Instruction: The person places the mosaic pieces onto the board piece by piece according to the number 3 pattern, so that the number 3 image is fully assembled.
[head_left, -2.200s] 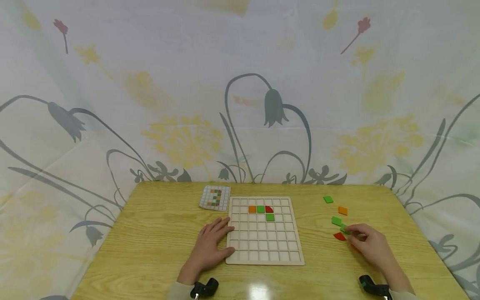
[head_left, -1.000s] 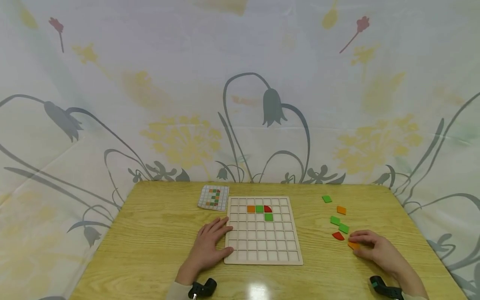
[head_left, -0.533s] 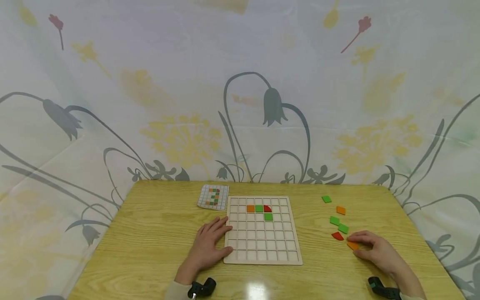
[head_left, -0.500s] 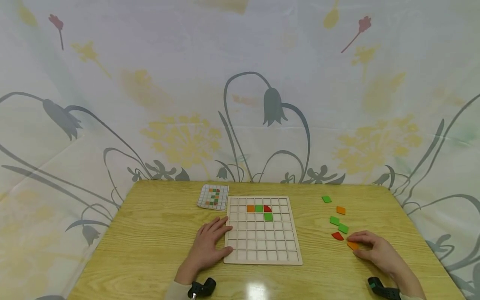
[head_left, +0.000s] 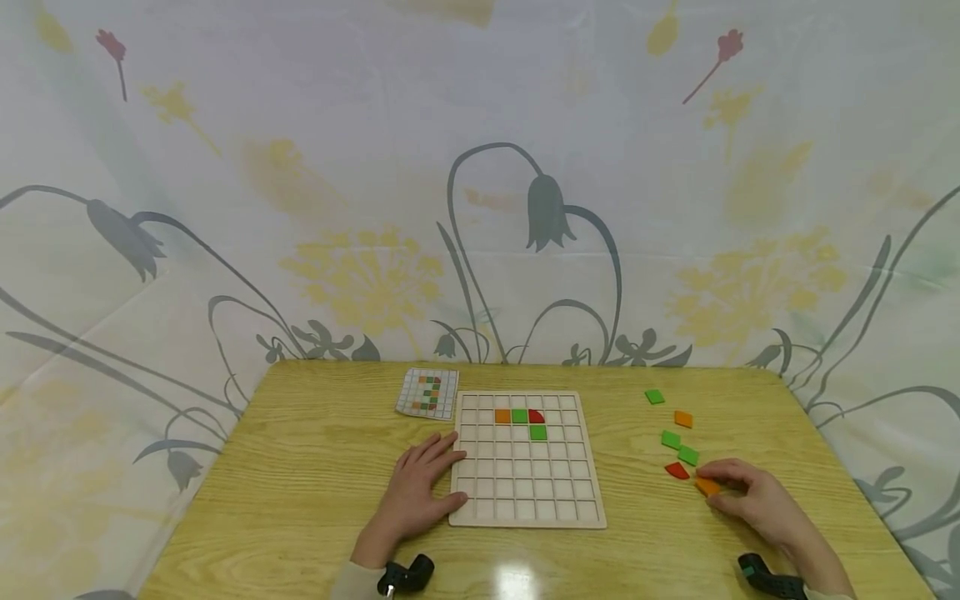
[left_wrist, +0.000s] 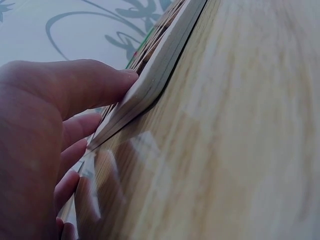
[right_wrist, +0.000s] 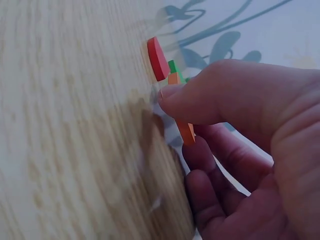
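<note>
A small black camera point(head_left: 408, 575) sits on each wrist, nearest of all. The two hands are well apart. The right hand point(head_left: 761, 502) pinches an orange tile point(head_left: 707, 486) between its thumb and fingers, on the right side of the desk point(head_left: 285, 483). The left hand point(head_left: 415, 490) has its fingers loosely spread, and they touch the left edge of the pale board point(head_left: 523, 488). Just past the orange tile lie a rounded red tile point(head_left: 677, 471), two green tiles point(head_left: 687, 455), another orange one point(head_left: 683, 419) and a last green one point(head_left: 655, 397). The board has lots of square spaces. An orange square point(head_left: 503, 416), a green square point(head_left: 520, 416) and a red piece point(head_left: 536, 416) fill spaces in one row near its far side. Another green square point(head_left: 537, 432) sits on the near side of the red piece. A picture card point(head_left: 427, 394) lies by the board's far left corner. Behind is a pale sheet point(head_left: 480, 92) with flowers.
</note>
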